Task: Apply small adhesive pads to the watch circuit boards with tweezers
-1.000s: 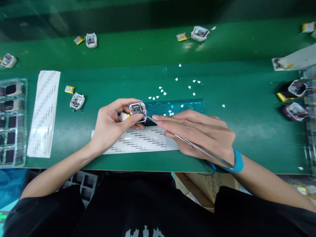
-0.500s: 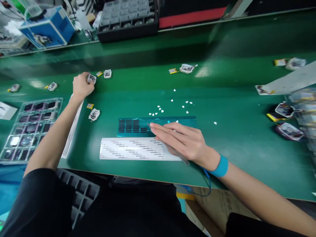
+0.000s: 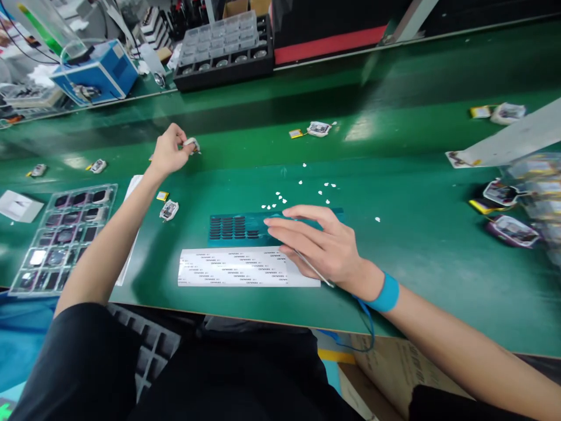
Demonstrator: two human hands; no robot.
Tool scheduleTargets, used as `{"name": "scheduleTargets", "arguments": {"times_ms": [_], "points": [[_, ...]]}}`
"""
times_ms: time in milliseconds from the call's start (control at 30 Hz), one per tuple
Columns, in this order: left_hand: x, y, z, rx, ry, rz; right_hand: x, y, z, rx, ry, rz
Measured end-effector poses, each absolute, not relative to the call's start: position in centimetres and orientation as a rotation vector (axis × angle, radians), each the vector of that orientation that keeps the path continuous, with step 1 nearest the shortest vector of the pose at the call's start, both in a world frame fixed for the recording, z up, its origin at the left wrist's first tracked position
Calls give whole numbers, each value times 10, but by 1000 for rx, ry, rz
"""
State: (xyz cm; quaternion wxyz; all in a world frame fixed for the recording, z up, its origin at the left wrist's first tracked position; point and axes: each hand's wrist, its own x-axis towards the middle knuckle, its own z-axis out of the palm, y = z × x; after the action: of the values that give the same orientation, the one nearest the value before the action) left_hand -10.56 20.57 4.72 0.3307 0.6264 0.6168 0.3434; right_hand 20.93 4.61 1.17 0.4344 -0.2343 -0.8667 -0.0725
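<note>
Beyond the sheets, at the upper left of the bench, my left hand (image 3: 172,153) pinches a small white watch housing (image 3: 191,144) between thumb and fingers. My right hand (image 3: 326,245) has tweezers (image 3: 312,268) lying through it, their rear end sticking out below the palm; the tips are hidden by the fingers. Under those fingers is a blue film strip (image 3: 258,221) carrying rows of small black pieces (image 3: 228,228). In front of it lies a white printed sheet (image 3: 236,269). Several white bits (image 3: 279,197) are scattered behind the strip.
Open housings with batteries lie around, including one (image 3: 169,210) near my left forearm and one (image 3: 319,129) further back. A clear tray of watch parts (image 3: 56,251) is at left. At right are a slanted white post (image 3: 504,137) and stacked clear trays (image 3: 541,199).
My left hand has shifted right, from one housing to the one beside it. My right hand's fingers have lifted and spread somewhat, still with the tweezers. The view has tilted slightly.
</note>
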Motion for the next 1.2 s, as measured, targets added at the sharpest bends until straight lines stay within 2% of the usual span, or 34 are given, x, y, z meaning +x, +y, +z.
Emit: {"name": "scheduleTargets", "arguments": {"times_ms": [200,333,600,833,1067,1200], "points": [[-23,91,39,1271,1081,966,203,43,2,-859,-2009,210],[1,44,34,1193,1010,877,199,36,1,-881,-2012,278],[2,27,23,1223,1015,938,199,29,-4,-883,-2088,200],[0,14,26,1705,1220,972,203,27,4,-839,-2325,87],[-1,17,27,1694,1222,1035,206,29,6,-820,-2276,10],[-1,14,29,1993,1287,1082,206,27,12,-793,-2340,-90]]}}
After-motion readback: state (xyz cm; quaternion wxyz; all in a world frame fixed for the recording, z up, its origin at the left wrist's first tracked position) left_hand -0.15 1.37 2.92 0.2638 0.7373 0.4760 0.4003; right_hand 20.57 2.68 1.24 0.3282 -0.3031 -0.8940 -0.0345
